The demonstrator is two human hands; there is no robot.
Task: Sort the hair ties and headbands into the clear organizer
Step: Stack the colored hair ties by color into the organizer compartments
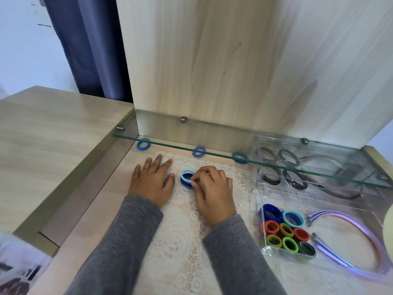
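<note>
Inspection finds no legible text, label, brand, number or sign on any surface in view. The clear organizer (287, 199) carries no readable marking. A printed sheet (19, 271), far left of the organizer at the near edge, is too blurred to read.

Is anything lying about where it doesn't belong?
Yes. Three blue hair ties lie loose along the back, under the glass shelf edge, apart from the clear organizer where coloured ties stand sorted. The right hand pinches a light blue hair tie.
</note>
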